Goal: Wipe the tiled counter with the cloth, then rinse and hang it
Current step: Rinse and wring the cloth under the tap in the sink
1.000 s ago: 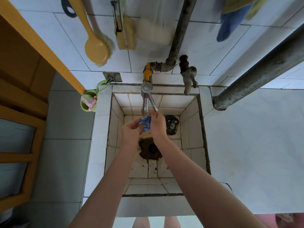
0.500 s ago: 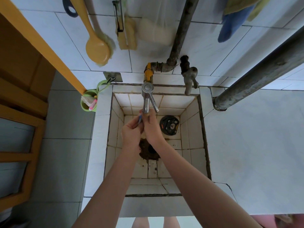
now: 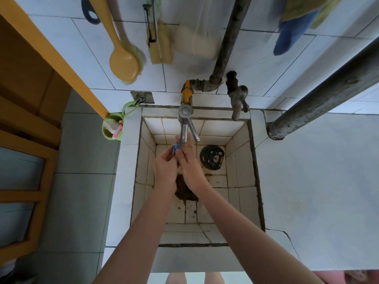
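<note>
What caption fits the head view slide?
Both hands scrub a blue cloth under the tap over the tiled sink.

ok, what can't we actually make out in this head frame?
- Cloth: only a blue scrap shows; left hand and right hand cover the rest.
- Water from the tap: no stream can be made out, and the hands hide the spout end.
- Drain: partly behind the wrists.
- Hanging cloths and spoon: cut off by the top edge.
</note>
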